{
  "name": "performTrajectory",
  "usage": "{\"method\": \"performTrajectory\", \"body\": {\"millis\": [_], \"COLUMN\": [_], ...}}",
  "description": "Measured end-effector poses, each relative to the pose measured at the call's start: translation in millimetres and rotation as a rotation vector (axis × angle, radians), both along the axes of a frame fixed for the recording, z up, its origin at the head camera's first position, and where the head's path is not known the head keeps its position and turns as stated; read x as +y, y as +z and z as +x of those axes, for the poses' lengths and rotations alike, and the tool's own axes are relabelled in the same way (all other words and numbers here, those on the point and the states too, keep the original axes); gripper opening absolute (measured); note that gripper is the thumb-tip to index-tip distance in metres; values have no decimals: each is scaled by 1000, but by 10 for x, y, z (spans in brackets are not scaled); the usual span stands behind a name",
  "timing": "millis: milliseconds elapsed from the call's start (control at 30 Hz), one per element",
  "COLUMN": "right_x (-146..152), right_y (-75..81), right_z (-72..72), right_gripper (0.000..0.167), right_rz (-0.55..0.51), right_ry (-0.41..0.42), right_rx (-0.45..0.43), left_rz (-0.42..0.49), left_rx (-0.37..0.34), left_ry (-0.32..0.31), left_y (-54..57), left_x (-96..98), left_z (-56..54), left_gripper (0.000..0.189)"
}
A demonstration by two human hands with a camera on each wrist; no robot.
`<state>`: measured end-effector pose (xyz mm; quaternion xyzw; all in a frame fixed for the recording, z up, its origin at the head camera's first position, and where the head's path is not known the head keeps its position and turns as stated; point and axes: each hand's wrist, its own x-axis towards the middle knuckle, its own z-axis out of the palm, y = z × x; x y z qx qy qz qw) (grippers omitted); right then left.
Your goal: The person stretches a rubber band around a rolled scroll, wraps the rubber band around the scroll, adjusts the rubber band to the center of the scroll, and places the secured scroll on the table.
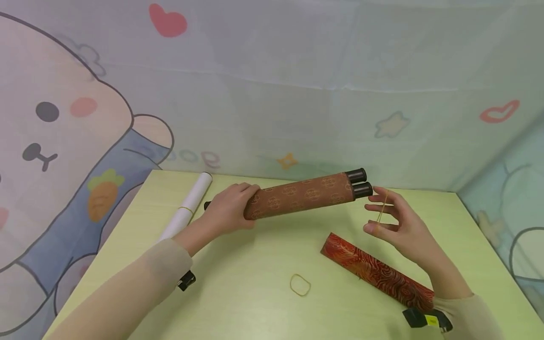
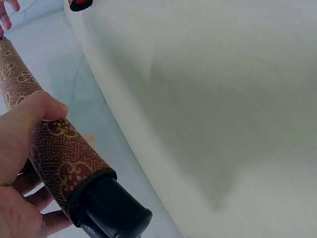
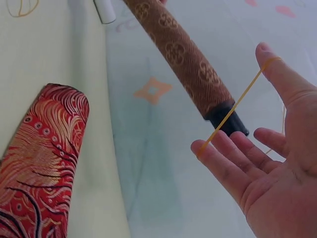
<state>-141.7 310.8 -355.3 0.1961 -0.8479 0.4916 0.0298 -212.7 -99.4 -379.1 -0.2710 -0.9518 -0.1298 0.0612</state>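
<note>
Gripping the brown scroll (image 1: 303, 194) near one end, the left hand (image 1: 231, 205) holds it tilted above the table (image 1: 238, 302). Right hand (image 1: 401, 226), fingers spread, stretches a rubber band (image 3: 233, 108) across thumb and forefinger near the dark knobs (image 1: 362, 190). On the table: one loose band (image 1: 302, 295), one red patterned roll (image 1: 378, 271), one white roll (image 1: 197, 193).

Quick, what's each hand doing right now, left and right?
Left hand: closed, holding the brown patterned scroll.
Right hand: open, fingers spread, with a rubber band stretched between thumb and finger.
</note>
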Motion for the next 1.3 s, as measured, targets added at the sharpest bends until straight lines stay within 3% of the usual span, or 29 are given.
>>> {"method": "performTrajectory", "body": {"millis": [200,433,967,1300], "right_x": [44,-65,-250,-293], "right_y": [48,132,180,103], "right_z": [-27,-109,-247,-250], "right_gripper": [85,89,82,72], "right_rz": [21,8,55,-86], "right_ry": [-35,15,66,64], "right_rx": [33,2,-34,-148], "left_rz": [16,28,18,74], "left_rx": [48,102,196,251], "left_ry": [-10,-35,-55,-65], "left_y": [-32,-79,-166,-245], "left_x": [-113,-162,-209,-212], "left_z": [118,233,330,349], "left_gripper": [79,79,83,82]}}
